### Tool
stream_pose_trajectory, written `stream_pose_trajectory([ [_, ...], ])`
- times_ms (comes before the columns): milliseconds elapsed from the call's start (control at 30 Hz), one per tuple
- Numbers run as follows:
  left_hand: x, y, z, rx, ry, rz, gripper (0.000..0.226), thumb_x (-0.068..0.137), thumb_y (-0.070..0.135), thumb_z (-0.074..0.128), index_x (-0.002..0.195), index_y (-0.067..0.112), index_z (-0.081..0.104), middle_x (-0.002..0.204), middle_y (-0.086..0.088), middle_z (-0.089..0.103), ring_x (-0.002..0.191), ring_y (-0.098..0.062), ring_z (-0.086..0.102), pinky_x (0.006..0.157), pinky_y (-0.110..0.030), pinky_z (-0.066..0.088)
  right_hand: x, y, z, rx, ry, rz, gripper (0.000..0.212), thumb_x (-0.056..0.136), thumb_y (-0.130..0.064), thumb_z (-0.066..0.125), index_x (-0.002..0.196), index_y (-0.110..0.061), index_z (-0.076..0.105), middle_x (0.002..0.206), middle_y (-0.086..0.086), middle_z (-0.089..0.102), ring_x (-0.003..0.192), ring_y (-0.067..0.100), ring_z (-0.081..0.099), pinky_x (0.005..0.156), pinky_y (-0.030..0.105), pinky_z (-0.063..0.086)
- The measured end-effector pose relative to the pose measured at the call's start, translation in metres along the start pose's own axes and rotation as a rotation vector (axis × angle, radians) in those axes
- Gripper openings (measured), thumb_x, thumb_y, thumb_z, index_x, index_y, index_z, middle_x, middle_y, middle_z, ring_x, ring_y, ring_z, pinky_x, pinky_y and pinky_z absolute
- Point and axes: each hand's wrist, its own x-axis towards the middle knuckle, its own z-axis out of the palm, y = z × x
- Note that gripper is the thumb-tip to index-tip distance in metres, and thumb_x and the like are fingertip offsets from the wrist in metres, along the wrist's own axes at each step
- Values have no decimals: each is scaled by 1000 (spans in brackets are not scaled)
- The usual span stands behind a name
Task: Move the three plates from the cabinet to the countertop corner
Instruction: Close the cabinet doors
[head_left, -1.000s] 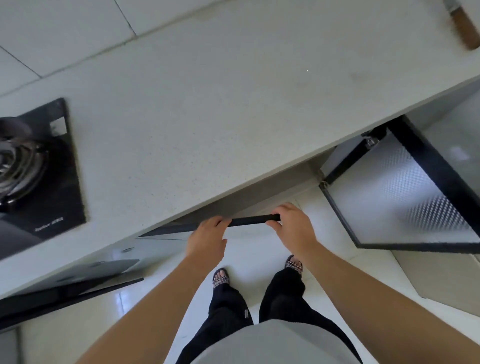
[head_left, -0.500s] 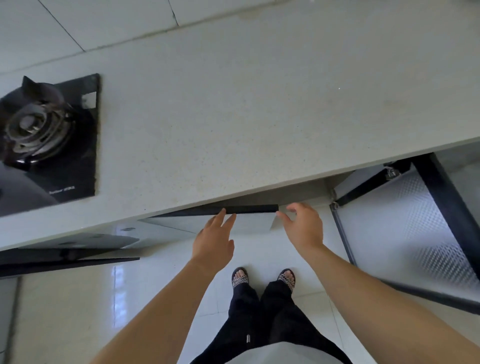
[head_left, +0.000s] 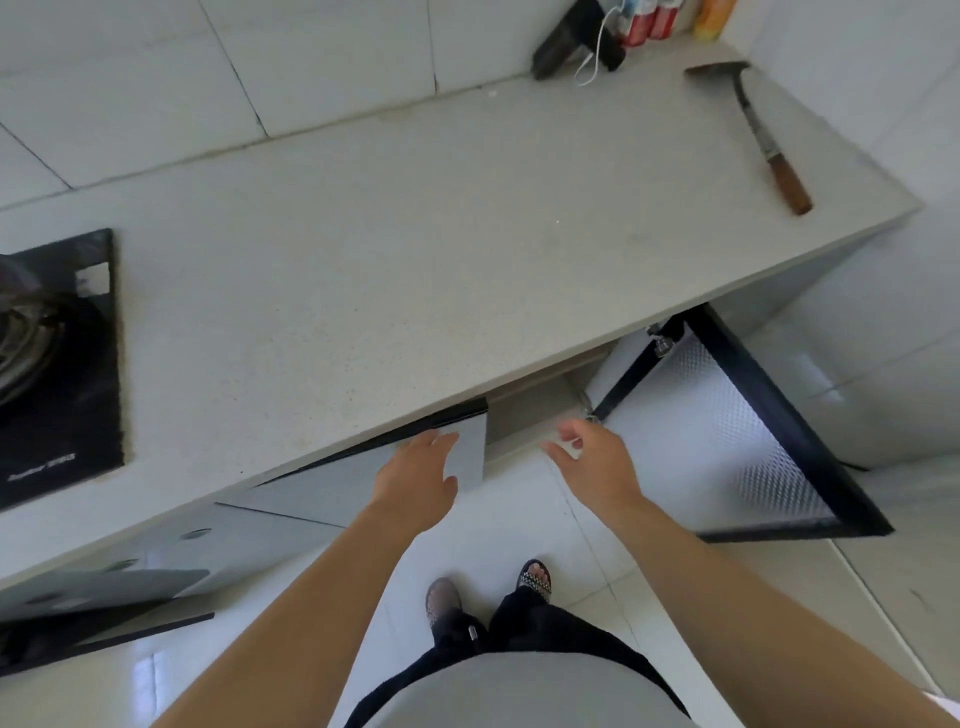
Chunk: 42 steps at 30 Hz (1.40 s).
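Left hand (head_left: 415, 480) and right hand (head_left: 595, 460) open below the countertop (head_left: 415, 270).
Left fingers (head_left: 436, 448) lie straight over the gray door (head_left: 322, 483); right fingers (head_left: 571, 431) spread loosely beside it, holding nothing.

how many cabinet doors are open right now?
3. The right door is swung wide, textured panel showing. The middle door is ajar by the left hand. The left door is open low at the frame's left edge. Others may be hidden beneath the countertop.

Just the usual kitchen clutter
Black gas stove (head_left: 62, 389) far left, wooden-handled spatula (head_left: 787, 182) far right, bottles (head_left: 649, 21) against the tiles.
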Motion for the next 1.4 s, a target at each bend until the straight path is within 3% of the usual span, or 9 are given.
stream_pose_trajectory([
  [100, 4, 25, -9, -46, 45, 126, 53, 94, 27, 45, 144, 27, 29, 152, 5, 28, 137, -17, 31, 106, -35, 37, -20, 14, -19, 42, 66, 84, 29, 86, -32, 62, 110, -16, 60, 106, -1, 62, 95, 14, 57, 79, 23, 47],
  [300, 15, 83, -7, -64, 22, 379, 43, 94, 29, 46, 136, 28, 40, 143, 7, 41, 125, -15, 45, 100, -31, 41, -67, 43, -64, 31, 195, 216, 30, 87, -35, 61, 111, -17, 59, 103, -5, 59, 92, 10, 54, 82, 20, 43],
  [600, 18, 168, 16, 78, -54, 562, 35, 94, 35, 46, 129, 30, 50, 135, 9, 52, 122, -11, 49, 100, -23, 36, -115, 108, -119, 107, 355, 389, 32, 88, -33, 59, 114, -16, 58, 107, -3, 59, 92, 9, 52, 77, 19, 37],
  [867, 39, 254, 51, 128, -92, 542, 37, 94, 36, 45, 131, 28, 48, 137, 6, 51, 125, -14, 48, 107, -26, 33, -103, 198, -186, 53, 413, 482, 34, 90, -32, 55, 119, -15, 57, 116, 2, 62, 91, 11, 55, 79, 21, 40],
  [967, 49, 294, 69, 128, -101, 510, 37, 95, 34, 45, 131, 26, 49, 137, 5, 51, 125, -15, 48, 106, -24, 33, -93, 232, -207, 66, 373, 475, 34, 91, -32, 55, 119, -13, 57, 118, 3, 62, 103, 16, 58, 81, 22, 41],
  [1133, 76, 345, 92, 177, -91, 470, 38, 94, 30, 47, 132, 26, 47, 137, 3, 52, 124, -17, 50, 105, -26, 36, -79, 285, -225, 71, 238, 486, 32, 92, -30, 53, 117, -11, 56, 116, 7, 60, 106, 21, 57, 84, 28, 44],
  [1233, 85, 360, 100, 174, -80, 438, 36, 93, 31, 49, 129, 28, 49, 132, 3, 55, 119, -15, 54, 102, -27, 39, -71, 303, -225, 105, 174, 474, 34, 92, -32, 52, 119, -11, 56, 119, 9, 60, 109, 22, 57, 81, 24, 40],
  [1400, 90, 371, 109, 171, -100, 379, 35, 94, 29, 48, 128, 27, 51, 132, 3, 55, 119, -16, 52, 103, -28, 38, -56, 312, -227, 133, 110, 449, 39, 93, -30, 53, 124, -7, 53, 125, 12, 57, 113, 23, 54, 91, 26, 41],
])
